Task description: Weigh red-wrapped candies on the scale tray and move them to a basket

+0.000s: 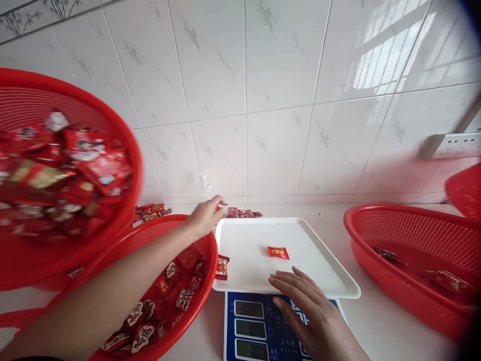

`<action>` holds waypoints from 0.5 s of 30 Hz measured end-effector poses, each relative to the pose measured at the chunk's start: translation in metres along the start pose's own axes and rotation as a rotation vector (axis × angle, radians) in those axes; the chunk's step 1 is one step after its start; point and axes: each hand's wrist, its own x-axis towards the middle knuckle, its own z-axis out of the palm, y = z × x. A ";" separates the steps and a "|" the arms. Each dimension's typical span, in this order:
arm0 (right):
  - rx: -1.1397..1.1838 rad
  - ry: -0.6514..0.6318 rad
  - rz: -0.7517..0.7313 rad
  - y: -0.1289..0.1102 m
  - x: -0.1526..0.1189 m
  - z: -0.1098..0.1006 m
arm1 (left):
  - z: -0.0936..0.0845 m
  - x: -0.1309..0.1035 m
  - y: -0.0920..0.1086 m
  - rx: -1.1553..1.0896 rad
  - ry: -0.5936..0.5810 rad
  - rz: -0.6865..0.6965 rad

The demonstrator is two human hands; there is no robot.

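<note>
Red plastic forms the heaped, motion-blurred basket (133,165) at far left and the lower, perforated basket (215,255) beneath my outstretched left forearm (120,281). Beside it I see a smooth white tray (319,265), a blue weighing scale (248,301) showing at its near edge. My right hand (311,311) hovers there palm-down, fingers loosely spread, holding nothing. My left hand (206,216) bends its fingers by the tray's far left corner; whether they grip anything, I cannot tell. One shiny red-and-gold wrapped candy (278,252) lies near the tray's middle.
</note>
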 end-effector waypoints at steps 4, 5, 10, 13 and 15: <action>-0.014 0.033 -0.025 -0.002 0.000 -0.001 | -0.023 -0.033 -0.015 0.071 0.096 -0.077; -0.017 0.037 -0.028 -0.003 0.000 -0.002 | -0.021 -0.046 -0.014 0.084 0.040 -0.057; -0.014 0.027 -0.027 -0.003 0.000 -0.002 | -0.005 -0.103 0.009 0.169 -0.112 0.228; -0.024 0.012 -0.016 -0.002 -0.001 -0.001 | -0.017 -0.121 0.022 0.226 0.017 0.341; -0.029 0.009 -0.024 -0.001 -0.001 0.000 | -0.029 -0.133 0.027 0.292 0.080 0.411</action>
